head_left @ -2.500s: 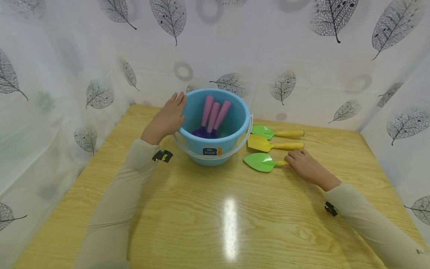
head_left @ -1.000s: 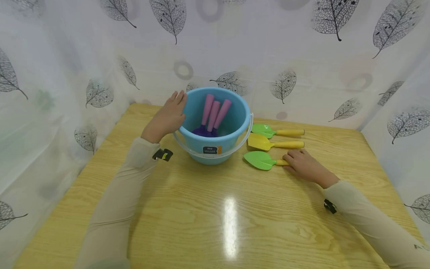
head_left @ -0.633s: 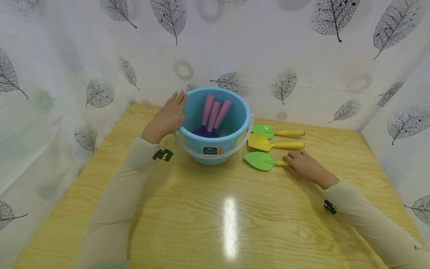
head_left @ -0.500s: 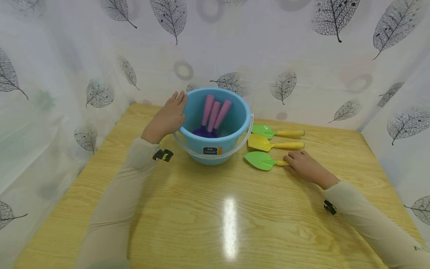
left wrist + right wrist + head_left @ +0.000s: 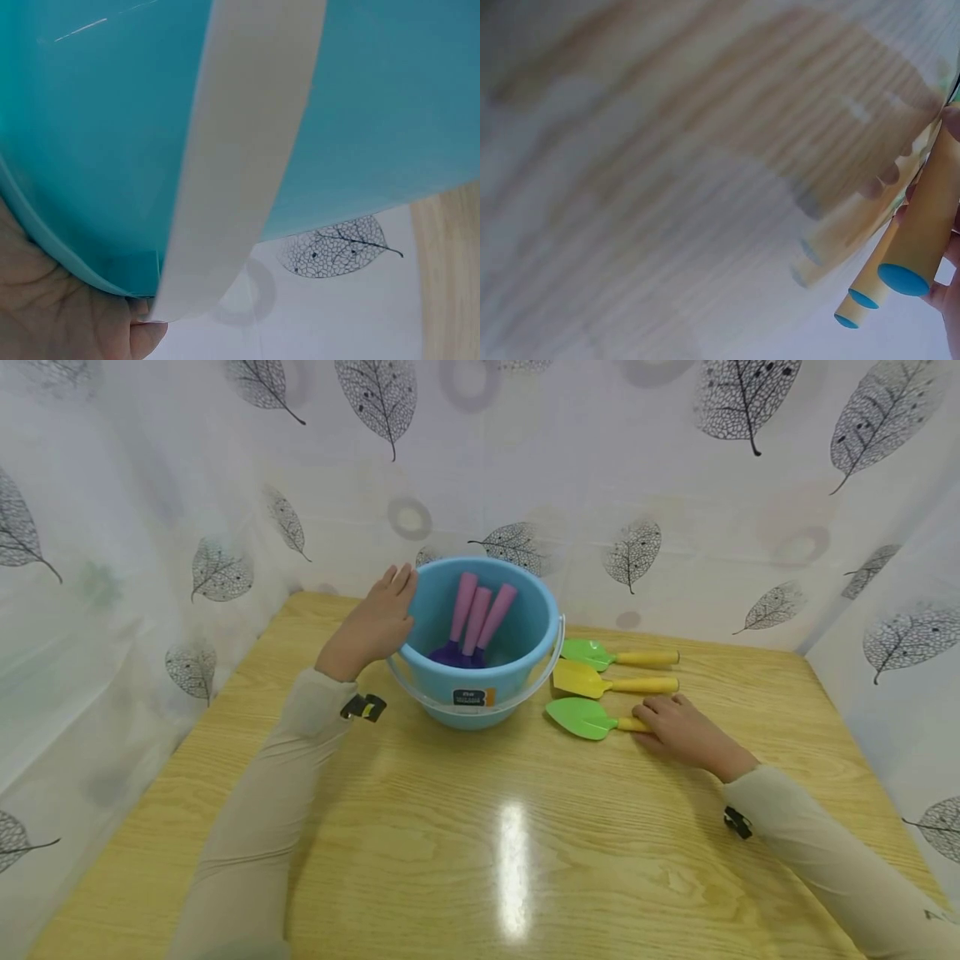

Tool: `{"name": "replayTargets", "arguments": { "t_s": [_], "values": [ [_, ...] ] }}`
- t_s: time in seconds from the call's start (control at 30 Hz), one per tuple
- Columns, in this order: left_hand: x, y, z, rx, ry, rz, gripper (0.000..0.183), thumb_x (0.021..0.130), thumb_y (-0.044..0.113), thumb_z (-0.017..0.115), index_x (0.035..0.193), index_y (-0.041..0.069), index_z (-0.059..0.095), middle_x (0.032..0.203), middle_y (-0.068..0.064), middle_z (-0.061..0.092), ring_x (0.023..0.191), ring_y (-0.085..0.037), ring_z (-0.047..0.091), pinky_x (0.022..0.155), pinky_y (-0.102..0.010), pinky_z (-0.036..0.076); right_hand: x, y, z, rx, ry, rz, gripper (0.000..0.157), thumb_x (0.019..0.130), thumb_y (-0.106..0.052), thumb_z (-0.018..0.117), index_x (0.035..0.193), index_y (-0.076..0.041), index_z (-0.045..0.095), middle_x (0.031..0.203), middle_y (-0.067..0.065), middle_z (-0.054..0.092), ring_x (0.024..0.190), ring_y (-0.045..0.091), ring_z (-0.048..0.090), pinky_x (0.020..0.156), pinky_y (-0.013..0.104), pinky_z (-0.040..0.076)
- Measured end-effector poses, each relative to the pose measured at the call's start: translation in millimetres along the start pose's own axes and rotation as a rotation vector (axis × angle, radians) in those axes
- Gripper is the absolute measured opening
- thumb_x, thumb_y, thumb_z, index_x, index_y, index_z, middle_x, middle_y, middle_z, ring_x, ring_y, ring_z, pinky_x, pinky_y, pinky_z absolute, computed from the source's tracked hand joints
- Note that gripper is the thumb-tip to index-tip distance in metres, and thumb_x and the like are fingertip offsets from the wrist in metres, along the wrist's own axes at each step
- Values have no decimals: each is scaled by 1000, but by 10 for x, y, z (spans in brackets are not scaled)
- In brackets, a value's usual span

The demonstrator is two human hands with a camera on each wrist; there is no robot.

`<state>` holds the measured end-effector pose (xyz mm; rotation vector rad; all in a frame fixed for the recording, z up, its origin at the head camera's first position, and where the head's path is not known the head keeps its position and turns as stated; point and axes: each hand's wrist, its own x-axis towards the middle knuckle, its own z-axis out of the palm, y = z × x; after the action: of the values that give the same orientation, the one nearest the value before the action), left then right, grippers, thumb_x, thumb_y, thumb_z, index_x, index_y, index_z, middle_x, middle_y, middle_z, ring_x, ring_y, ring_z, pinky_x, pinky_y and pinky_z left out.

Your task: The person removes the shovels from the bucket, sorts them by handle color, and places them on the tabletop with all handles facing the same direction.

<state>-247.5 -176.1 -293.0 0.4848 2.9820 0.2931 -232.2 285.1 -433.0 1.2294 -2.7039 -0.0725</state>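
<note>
My left hand (image 5: 372, 627) rests against the left rim of a light blue bucket (image 5: 438, 683), its fingers fairly straight. In the left wrist view the palm (image 5: 45, 307) lies along the rim beside the white bail handle (image 5: 232, 157). Three pink-handled tools (image 5: 477, 620) with purple heads stand inside the bucket. To its right, my right hand (image 5: 686, 735) grips the yellow handle of the nearest green trowel (image 5: 581, 718), which lies on the table. The right wrist view shows that handle's blue end (image 5: 904, 279), with fingers around the handle.
Behind the held trowel lie a yellow hand shovel (image 5: 577, 678) and another green trowel (image 5: 588, 654), both yellow-handled and roughly parallel. The wooden table (image 5: 420, 843) meets a leaf-printed curtain (image 5: 525, 468) at its back and sides.
The held green trowel has shifted very slightly, with a little more of its yellow handle showing. Both hands have stayed almost still, and the bucket has not moved.
</note>
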Motion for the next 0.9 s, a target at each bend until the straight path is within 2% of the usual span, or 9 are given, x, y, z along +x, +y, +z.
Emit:
{"name": "replayTargets", "arguments": {
  "t_s": [0.13,0.3,0.47,0.67,0.8,0.83,0.9],
  "values": [
    [-5,0,-4,4,0,2,61,99,13,28,148,-7,-3,157,-23,-7,145,-37,-11,121,-47,0,12,4,-41,-15,12,-4,33,80,-28,72,102,-5,62,93,11,60,82,26,58,70,48,45],
    [-12,5,-9,-2,-5,-2,62,99,14,29,148,-6,-3,157,-22,-8,145,-36,-12,121,-46,-1,39,16,-136,-89,7,-23,44,78,-32,74,108,-3,61,100,16,61,89,32,61,77,56,49],
    [-13,5,-3,1,-7,-5,62,99,14,29,148,-6,-3,157,-22,-8,145,-36,-11,121,-47,-1,78,29,-271,-127,32,-49,52,74,-34,77,110,0,60,99,17,62,87,33,62,77,55,50],
    [1,-7,8,8,0,-6,62,99,14,30,148,-6,-3,157,-22,-7,145,-37,-10,121,-47,0,125,54,-464,-135,42,-46,53,73,-33,77,112,-1,61,101,17,62,91,34,62,81,57,48],
    [10,-13,9,4,-1,-9,62,99,14,30,148,-5,-3,157,-21,-7,145,-37,-10,121,-47,0,163,79,-603,-140,90,-74,54,70,-31,79,111,0,61,101,18,62,88,35,62,80,57,47],
    [13,-14,9,4,-2,-8,62,99,14,30,148,-5,-3,157,-21,-8,145,-37,-11,121,-47,0,172,86,-641,-142,100,-83,53,76,-37,75,112,0,61,100,18,62,87,35,62,79,57,48],
    [17,-18,10,4,-1,-9,62,99,15,30,148,-5,-3,157,-21,-8,145,-37,-11,121,-47,0,195,92,-726,-144,108,-92,57,87,-51,58,112,0,60,100,18,62,86,35,62,79,56,47]
  ]
}}
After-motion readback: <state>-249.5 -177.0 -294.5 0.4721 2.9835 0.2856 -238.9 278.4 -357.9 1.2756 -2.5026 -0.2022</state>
